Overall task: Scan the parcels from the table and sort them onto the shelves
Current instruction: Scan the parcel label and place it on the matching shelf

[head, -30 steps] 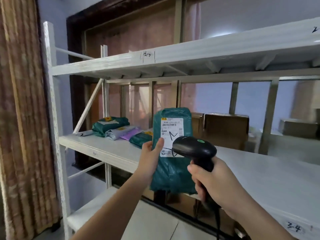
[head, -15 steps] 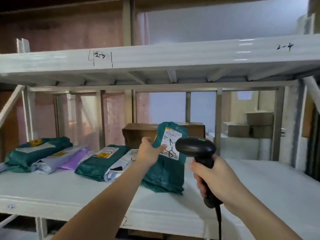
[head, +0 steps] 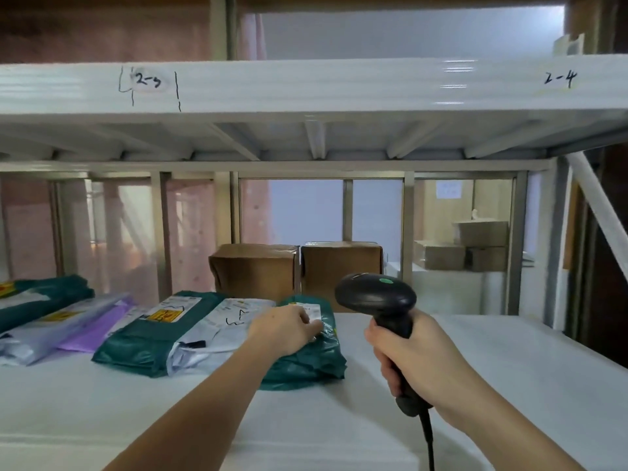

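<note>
A green plastic parcel (head: 312, 362) with a white label lies flat on the white middle shelf (head: 492, 368), at the right end of a row of parcels. My left hand (head: 285, 329) lies on top of it, fingers curled over the label end. My right hand (head: 418, 355) grips the handle of a black barcode scanner (head: 377, 297), held upright just right of the parcel, its cable hanging down.
Left of that parcel lie a white parcel (head: 217, 328), a green one (head: 153, 338), a purple one (head: 95, 328) and more. Two cardboard boxes (head: 255, 266) stand behind. The upper shelf (head: 339, 86) is marked 2-3 and 2-4.
The green parcel was upright in my left hand before the scanner; it has gone down flat onto the shelf beside the white parcel. The view has moved right and closer to the shelf.
</note>
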Motion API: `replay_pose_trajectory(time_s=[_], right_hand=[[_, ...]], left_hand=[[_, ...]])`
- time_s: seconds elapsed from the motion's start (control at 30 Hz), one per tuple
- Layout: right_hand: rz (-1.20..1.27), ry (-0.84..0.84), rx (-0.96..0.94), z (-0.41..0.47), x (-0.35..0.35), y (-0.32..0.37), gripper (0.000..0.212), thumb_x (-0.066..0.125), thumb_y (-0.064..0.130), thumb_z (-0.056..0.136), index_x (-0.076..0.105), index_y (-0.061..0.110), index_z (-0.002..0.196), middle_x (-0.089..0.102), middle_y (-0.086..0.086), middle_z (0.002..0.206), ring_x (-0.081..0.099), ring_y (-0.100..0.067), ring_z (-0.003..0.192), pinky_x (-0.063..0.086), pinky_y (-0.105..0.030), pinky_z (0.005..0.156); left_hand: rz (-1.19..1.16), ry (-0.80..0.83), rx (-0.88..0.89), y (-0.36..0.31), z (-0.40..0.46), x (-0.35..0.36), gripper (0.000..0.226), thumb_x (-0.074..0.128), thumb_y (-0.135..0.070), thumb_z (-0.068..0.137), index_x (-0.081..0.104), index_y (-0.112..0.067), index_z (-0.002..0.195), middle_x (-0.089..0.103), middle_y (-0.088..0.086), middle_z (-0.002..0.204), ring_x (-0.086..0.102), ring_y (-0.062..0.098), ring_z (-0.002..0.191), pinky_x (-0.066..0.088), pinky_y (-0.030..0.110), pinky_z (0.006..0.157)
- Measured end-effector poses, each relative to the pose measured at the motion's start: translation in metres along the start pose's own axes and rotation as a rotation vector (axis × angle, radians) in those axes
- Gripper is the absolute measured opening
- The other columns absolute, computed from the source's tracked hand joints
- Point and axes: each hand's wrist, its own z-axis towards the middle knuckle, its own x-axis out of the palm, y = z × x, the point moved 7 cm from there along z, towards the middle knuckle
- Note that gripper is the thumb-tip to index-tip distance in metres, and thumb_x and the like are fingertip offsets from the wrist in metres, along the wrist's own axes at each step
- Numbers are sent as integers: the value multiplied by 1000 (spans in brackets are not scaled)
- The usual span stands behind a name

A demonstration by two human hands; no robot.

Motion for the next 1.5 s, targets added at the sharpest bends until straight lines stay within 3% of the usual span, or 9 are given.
replay_pose_trajectory(time_s=[0.1, 0.27, 0.4, 0.53, 0.63, 0.87, 1.23, 1.37, 1.5], right_hand=[[-28, 6, 4, 3, 6, -4, 15, 57, 17, 95, 55, 13, 81, 52, -10, 52, 47, -24, 45, 47, -33, 53], [-43, 5, 25, 2, 13, -9, 11, 58, 17, 94, 56, 14, 84, 52, -9, 53, 48, -23, 45, 48, -34, 53], [-61, -16, 64, -10, 15, -12, 8, 57, 18, 93, 56, 12, 87, 53, -8, 55, 50, -24, 47, 49, -37, 55], [-87, -81, 81, -32, 9, -7, 8, 58, 18, 93, 55, 11, 89, 54, -9, 57, 51, -25, 50, 51, -39, 58], [-93, -159, 112, -59, -1, -1, 4, 58, 17, 94, 57, 15, 91, 55, -8, 59, 52, -26, 53, 52, -40, 58], [-185, -422, 262, -165, -43, 2, 9, 59, 19, 95, 56, 19, 87, 56, -3, 55, 53, -16, 43, 53, -34, 55], [-348, -833, 525, -376, -129, -2, 7, 64, 23, 94, 60, 28, 91, 62, 7, 53, 57, -5, 45, 48, -22, 49], [-346, -915, 604, -439, -167, -13, 6, 64, 20, 91, 60, 24, 92, 60, 5, 51, 55, -11, 43, 47, -28, 47], [-334, -966, 652, -487, -214, -26, 5, 63, 19, 89, 61, 21, 93, 56, 3, 52, 52, -13, 45, 45, -33, 53]], left_hand=[[79, 72, 3, -5, -2, 3, 97, 36, -106, 65, 60, -34, 124, 69, -2, 118, 63, 25, 109, 53, 44, 99], [51, 148, -5, -1, 1, 3, 119, 32, -111, 47, 57, -28, 128, 69, 3, 120, 64, 27, 106, 53, 48, 100], [62, 149, 0, -2, -2, 1, 96, 42, -100, 71, 64, -23, 124, 71, 8, 118, 66, 30, 107, 52, 49, 101], [255, -33, 227, -45, -25, -23, 32, 58, -49, 102, 65, -26, 124, 67, 1, 127, 61, 29, 119, 48, 43, 102], [293, -41, 387, -97, -49, -22, 25, 52, -20, 105, 63, -20, 127, 65, 5, 126, 61, 27, 117, 48, 41, 102], [25, 54, 682, -196, -124, 24, 40, 46, -56, 105, 65, -28, 125, 71, -4, 121, 66, 23, 105, 54, 41, 100], [-127, 243, 1080, -383, -295, 114, 32, 53, -63, 100, 59, -34, 111, 69, -3, 119, 63, 18, 104, 52, 43, 103], [-117, 203, 1212, -433, -351, 131, 51, 47, -73, 95, 64, -33, 122, 69, -5, 119, 64, 21, 111, 55, 44, 98], [-154, 257, 1244, -489, -383, 162, 56, 39, -80, 91, 65, -35, 110, 72, -7, 114, 66, 18, 103, 57, 44, 93]])
